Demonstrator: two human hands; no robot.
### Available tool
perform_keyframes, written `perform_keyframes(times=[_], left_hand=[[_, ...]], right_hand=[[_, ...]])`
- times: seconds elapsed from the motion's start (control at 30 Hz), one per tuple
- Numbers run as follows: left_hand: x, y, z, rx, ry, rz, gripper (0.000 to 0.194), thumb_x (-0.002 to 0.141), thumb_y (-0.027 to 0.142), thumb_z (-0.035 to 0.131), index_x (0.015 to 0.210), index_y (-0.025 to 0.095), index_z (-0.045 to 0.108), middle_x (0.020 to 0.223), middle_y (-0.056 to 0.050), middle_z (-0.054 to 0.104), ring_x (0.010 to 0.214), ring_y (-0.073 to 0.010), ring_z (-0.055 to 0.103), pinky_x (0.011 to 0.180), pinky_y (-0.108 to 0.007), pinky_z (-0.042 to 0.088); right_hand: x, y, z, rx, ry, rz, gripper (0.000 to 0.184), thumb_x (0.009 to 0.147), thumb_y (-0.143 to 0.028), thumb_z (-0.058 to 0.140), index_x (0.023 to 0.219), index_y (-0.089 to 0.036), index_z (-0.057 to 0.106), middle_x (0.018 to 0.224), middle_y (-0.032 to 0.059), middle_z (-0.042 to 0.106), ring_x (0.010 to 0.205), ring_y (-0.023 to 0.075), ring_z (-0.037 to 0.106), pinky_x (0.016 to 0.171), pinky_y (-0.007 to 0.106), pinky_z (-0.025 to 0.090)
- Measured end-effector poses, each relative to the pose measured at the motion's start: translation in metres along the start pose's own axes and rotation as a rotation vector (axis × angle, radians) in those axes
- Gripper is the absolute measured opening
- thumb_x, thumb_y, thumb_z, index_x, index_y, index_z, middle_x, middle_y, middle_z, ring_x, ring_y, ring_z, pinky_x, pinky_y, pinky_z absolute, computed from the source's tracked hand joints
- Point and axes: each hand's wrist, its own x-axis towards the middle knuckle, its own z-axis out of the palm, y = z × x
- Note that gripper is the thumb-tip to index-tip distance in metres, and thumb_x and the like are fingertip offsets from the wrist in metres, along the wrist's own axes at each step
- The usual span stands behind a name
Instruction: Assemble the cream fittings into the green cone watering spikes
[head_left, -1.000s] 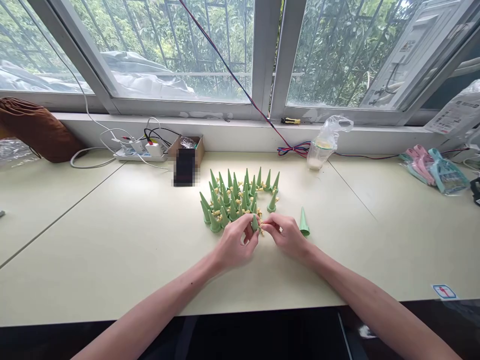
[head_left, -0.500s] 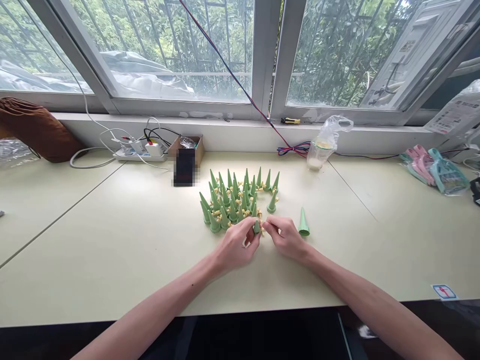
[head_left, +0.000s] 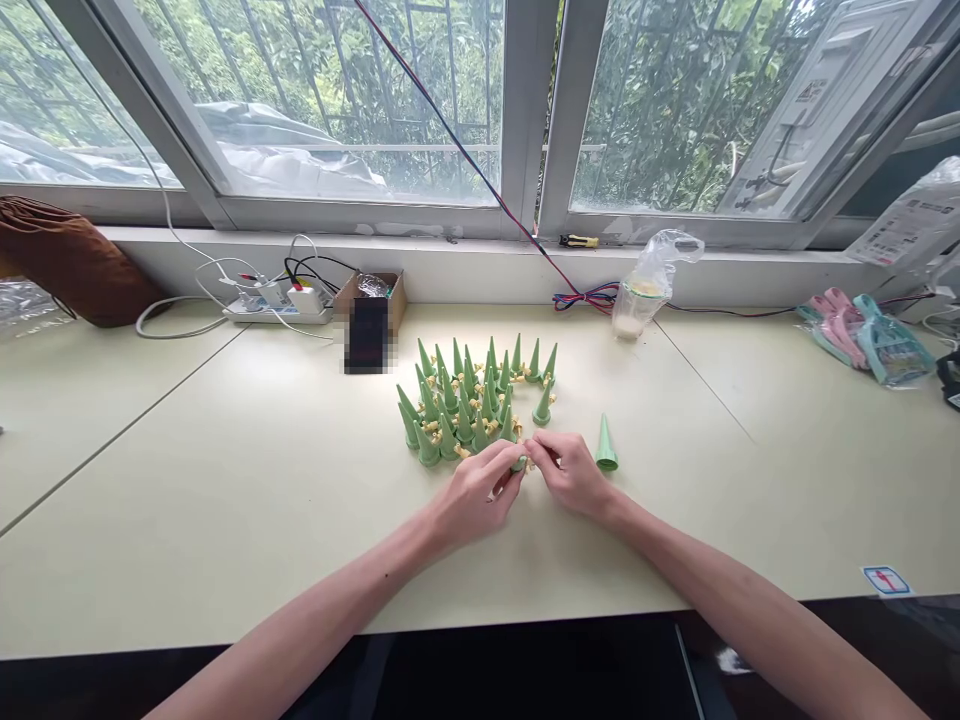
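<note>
My left hand (head_left: pixel 478 492) is closed in a pinch on a small green cone (head_left: pixel 519 464), mostly hidden by the fingers. My right hand (head_left: pixel 573 476) meets it fingertip to fingertip, thumb and forefinger pressed together on something too small to make out. Just beyond both hands stands a dense group of upright green cones (head_left: pixel 447 440), with small tan fittings (head_left: pixel 461 452) showing at their bases. One cone (head_left: pixel 542 408) is a little apart on the group's right side. Right of my right hand, a single green cone (head_left: pixel 607 448) stands alone with no tan fitting visible.
All this is on a pale table (head_left: pixel 262 520). Toward the window are a power strip (head_left: pixel 277 314) with cables, a small cardboard box (head_left: pixel 396 305) behind a dark blurred object (head_left: pixel 367 335), a bagged cup (head_left: pixel 637 300), and pink and blue plastic items (head_left: pixel 896 345) at right.
The cone in my left hand has tipped, and my fingers now cover more of it. Both hands stay close together; the other cones have not moved.
</note>
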Motion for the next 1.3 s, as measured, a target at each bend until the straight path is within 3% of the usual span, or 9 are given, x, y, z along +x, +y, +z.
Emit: perform_keyframes(times=[0.23,0.47,0.63,0.83,1.07,1.3], left_hand=[[0.0,0.0,-0.001,0.016,-0.06,0.089,0.028,0.095,0.008,0.041,0.113,0.02,0.059,0.097,-0.01,0.065,0.076,-0.0149,0.061,0.065,-0.025,0.051],[0.005,0.004,0.0,-0.138,0.06,-0.231,0.004,0.091,0.018,0.057,0.095,0.018,0.059,0.069,0.0,0.057,0.058,-0.0114,0.053,0.055,-0.023,0.049],[0.011,0.008,-0.006,-0.397,0.093,-0.417,0.012,0.091,0.025,0.062,0.1,0.017,0.057,0.073,-0.001,0.061,0.06,-0.0124,0.059,0.057,-0.025,0.054],[0.016,0.011,-0.012,-0.693,0.123,-0.549,0.02,0.09,0.032,0.068,0.095,0.018,0.054,0.076,-0.001,0.063,0.05,-0.0078,0.054,0.043,-0.02,0.046],[0.018,0.013,-0.013,-0.756,0.116,-0.583,0.027,0.087,0.036,0.071,0.093,0.017,0.053,0.082,-0.003,0.065,0.049,-0.0058,0.052,0.039,-0.018,0.044],[0.013,0.01,-0.012,-0.615,0.083,-0.509,0.019,0.092,0.032,0.065,0.098,0.017,0.055,0.085,-0.004,0.065,0.059,-0.0095,0.058,0.049,-0.021,0.052]], right_hand=[[0.001,0.0,-0.001,0.029,-0.002,0.053,0.046,0.1,-0.04,0.044,0.06,-0.021,0.033,0.053,-0.0046,0.031,0.05,0.0099,0.028,0.047,0.026,0.023],[0.003,-0.002,0.001,0.016,0.038,0.098,0.046,0.1,-0.045,0.046,0.062,-0.02,0.043,0.054,-0.0042,0.039,0.049,0.0097,0.034,0.046,0.025,0.028],[0.002,-0.003,-0.003,0.021,0.029,0.067,0.03,0.1,-0.041,0.051,0.081,-0.018,0.058,0.069,0.0009,0.059,0.055,0.0119,0.049,0.052,0.025,0.04],[0.0,-0.004,-0.009,0.012,0.015,-0.097,0.015,0.098,-0.033,0.056,0.094,-0.02,0.062,0.069,0.0,0.057,0.055,0.0126,0.049,0.053,0.026,0.043],[0.0,0.003,-0.011,0.007,-0.046,-0.11,0.017,0.099,-0.031,0.055,0.087,-0.02,0.06,0.069,0.001,0.059,0.058,0.0137,0.05,0.055,0.027,0.041],[-0.002,0.005,-0.01,-0.011,-0.047,-0.127,0.022,0.1,-0.029,0.054,0.08,-0.019,0.055,0.066,-0.001,0.056,0.055,0.0113,0.044,0.053,0.024,0.036]])
